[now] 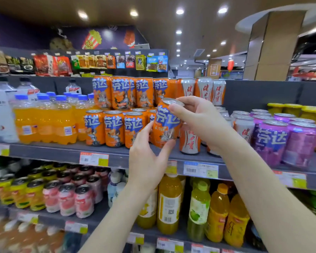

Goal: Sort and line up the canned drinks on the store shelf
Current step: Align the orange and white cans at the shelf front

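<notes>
An orange soda can [166, 123] with blue lettering is tilted in the air in front of the shelf [62, 149], held by both hands. My left hand [148, 159] cups its lower side and bottom. My right hand [197, 119] grips its top rim and right side. Behind it, matching orange cans [113, 128] stand in a front row with a second layer [120, 92] stacked on top. To the right stand orange-and-white cans [190, 141], then purple cans [271, 143].
Orange soda bottles [44, 123] fill the shelf's left part. Yellow-lidded cans [303, 110] sit at the far right. The shelf below holds yellow and pink cans [66, 198] and juice bottles [169, 203]. Snack bags [98, 62] hang above.
</notes>
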`<state>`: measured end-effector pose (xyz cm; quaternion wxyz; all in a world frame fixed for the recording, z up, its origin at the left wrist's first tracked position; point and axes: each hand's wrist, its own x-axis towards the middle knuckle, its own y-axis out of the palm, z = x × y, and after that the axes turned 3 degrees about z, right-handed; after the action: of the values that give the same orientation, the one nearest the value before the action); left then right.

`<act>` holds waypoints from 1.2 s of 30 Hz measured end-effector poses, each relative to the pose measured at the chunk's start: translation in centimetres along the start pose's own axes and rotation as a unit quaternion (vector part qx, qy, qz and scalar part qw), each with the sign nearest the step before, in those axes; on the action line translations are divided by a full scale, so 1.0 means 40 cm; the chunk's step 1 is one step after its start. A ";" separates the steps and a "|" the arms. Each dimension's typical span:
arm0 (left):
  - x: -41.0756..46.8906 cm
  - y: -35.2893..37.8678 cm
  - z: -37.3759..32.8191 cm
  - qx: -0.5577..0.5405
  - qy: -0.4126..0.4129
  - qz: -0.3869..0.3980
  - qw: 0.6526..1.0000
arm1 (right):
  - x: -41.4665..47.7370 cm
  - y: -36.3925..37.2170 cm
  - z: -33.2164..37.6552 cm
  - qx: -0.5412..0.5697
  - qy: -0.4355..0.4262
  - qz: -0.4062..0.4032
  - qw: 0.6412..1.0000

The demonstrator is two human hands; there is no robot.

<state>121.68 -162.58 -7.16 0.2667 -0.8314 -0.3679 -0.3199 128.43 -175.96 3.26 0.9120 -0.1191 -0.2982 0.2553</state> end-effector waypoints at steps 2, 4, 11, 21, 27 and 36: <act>-0.003 -0.033 0.030 0.004 -0.016 0.002 1.000 | 0.000 0.065 -0.023 0.011 0.004 -0.027 1.000; -0.009 -0.058 0.054 0.004 -0.033 0.009 0.999 | -0.007 0.123 -0.054 0.031 0.026 -0.032 0.999; 0.002 -0.086 0.099 0.031 -0.052 0.056 0.997 | -0.002 0.214 -0.097 0.061 0.033 -0.101 0.992; 0.050 -0.158 0.190 0.131 0.000 -0.001 0.991 | 0.051 0.256 -0.144 -0.020 0.058 -0.181 0.982; 0.101 -0.200 0.218 0.111 0.020 -0.022 0.993 | 0.068 0.263 -0.156 -0.083 0.093 -0.133 0.983; 0.208 -0.210 0.232 0.239 0.182 0.058 0.952 | 0.058 0.261 -0.166 -0.165 0.101 -0.114 0.974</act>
<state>122.60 -147.70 -5.40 0.5380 -0.6909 -0.3304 -0.3523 129.95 -166.35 -4.75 0.9284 -0.2581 -0.2540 0.0836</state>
